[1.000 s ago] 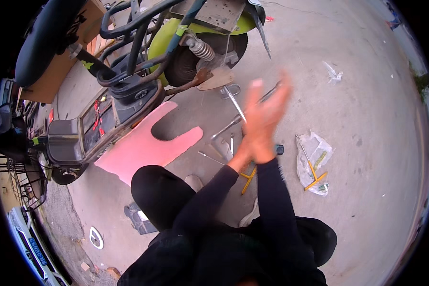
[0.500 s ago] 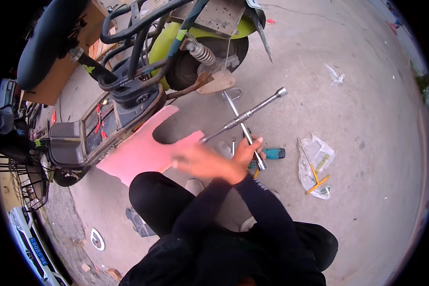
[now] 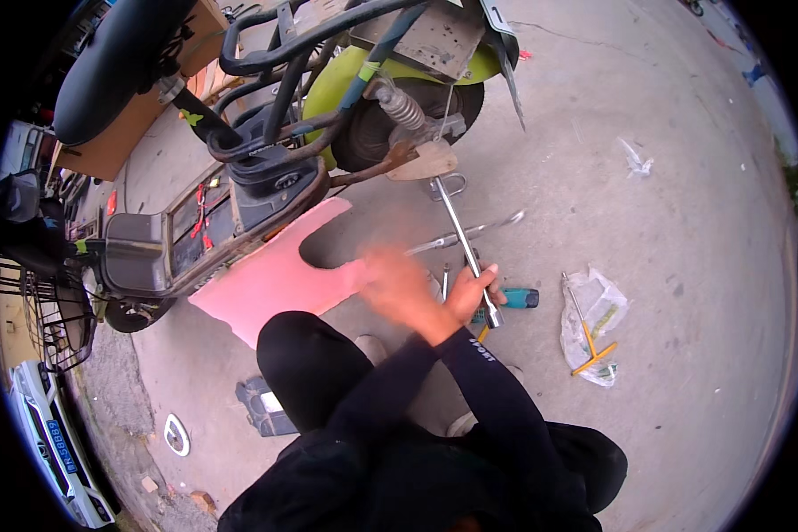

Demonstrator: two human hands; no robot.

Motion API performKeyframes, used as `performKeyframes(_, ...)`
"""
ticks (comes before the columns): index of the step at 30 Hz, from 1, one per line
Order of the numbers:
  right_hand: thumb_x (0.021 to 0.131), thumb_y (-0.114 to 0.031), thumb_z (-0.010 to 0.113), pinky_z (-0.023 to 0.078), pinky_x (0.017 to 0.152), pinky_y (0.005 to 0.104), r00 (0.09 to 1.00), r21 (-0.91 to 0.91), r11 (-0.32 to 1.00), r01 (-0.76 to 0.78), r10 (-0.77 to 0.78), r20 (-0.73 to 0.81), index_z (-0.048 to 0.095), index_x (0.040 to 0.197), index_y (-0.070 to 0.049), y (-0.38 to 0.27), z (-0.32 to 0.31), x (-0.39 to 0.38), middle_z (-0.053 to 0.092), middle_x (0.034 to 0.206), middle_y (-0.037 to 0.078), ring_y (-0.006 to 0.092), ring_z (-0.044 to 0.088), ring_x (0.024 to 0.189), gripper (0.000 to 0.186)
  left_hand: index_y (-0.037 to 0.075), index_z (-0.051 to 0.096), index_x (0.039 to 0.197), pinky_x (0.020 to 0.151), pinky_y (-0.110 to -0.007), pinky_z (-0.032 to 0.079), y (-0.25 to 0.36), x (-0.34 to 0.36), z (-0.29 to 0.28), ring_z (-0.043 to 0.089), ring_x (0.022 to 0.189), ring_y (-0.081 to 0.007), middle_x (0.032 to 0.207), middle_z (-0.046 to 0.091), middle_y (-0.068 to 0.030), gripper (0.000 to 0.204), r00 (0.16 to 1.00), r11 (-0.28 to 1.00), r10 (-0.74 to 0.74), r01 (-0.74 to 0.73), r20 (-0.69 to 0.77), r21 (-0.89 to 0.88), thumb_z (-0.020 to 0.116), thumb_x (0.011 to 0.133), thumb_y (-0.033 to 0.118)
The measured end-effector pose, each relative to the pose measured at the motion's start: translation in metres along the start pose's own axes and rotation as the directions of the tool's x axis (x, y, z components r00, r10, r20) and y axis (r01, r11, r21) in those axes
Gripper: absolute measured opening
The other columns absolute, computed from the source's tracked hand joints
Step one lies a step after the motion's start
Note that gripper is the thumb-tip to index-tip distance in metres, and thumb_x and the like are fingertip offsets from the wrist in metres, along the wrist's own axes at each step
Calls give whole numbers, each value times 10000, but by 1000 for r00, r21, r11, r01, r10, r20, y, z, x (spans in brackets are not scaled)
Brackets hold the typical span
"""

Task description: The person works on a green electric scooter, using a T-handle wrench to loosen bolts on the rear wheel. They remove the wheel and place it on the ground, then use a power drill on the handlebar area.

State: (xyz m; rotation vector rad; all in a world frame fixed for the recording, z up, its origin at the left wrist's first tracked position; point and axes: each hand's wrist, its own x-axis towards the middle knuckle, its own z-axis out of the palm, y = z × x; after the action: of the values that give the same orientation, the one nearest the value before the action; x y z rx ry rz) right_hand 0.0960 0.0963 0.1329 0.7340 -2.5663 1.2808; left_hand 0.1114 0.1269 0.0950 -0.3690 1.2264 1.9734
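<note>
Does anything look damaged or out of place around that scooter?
Yes: the bar by the rear wheel looks rusted, its brown surface unlike the shiny cross-shaped wrench nearby. Crumpled clear plastic lies loose on the ground, like litter. The person's forearms also cross oddly, putting the blurred right hand left of the left hand.

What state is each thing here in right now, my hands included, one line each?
Four-way lug wrench: held, partly blurred
Left hand: closed around the wrench
Right hand: blurred, open or closed unclear
Scooter floor compartment: uncovered, red leads showing
Pink notched board: lying flat
Teal power tool: lying down, partly hidden
Yellow T-handle tool: lying on clear bag
Clear bag: crumpled
</note>
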Motion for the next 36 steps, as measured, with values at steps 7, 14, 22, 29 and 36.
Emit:
performKeyframes(7,906,-247,636,455,950,432,922,359,912,-200,299,-245,593,1216,-28,-66,-101,38,624,1188,182,340,612,1084,383,63,496,1051,694,-363,523,-4,-5,3,628,746,-205,797,537,-36,210,972,965,178,-142,154,-220,565,990,252)
performKeyframes(14,1015,-400,442,338,1064,435,574,352,844,-406,535,-620,380,1373,61,69,-143,10,453,1349,254,400,454,1259,587,87,443,1019,614,-322,491,14,-9,18,637,670,-187,762,536,-17,153,1000,994,1,0,-16,106,480,1016,236)
performKeyframes(22,929,-374,546,488,868,414,908,-43,990,-133,139,394,526,1304,-19,-20,-17,14,624,1153,210,322,620,1029,516,85,464,1039,602,-316,491,-5,-11,1,630,676,-182,751,540,-19,228,996,995,83,-84,33,45,582,976,270)
performKeyframes(29,917,-344,604,525,783,425,914,436,886,-160,-34,404,674,1109,-42,-78,-118,19,693,943,203,370,667,889,366,103,523,934,664,-370,482,3,-5,24,614,697,-204,750,538,-27,227,1000,993,14,-17,-28,-118,658,935,286)
performKeyframes(36,942,-333,612,516,741,279,750,535,740,-408,606,-266,660,1144,-19,-29,-174,16,707,923,64,133,672,841,377,111,505,974,714,-355,492,-5,-9,4,577,728,-172,768,501,-7,195,987,983,159,-155,34,-97,582,980,289)
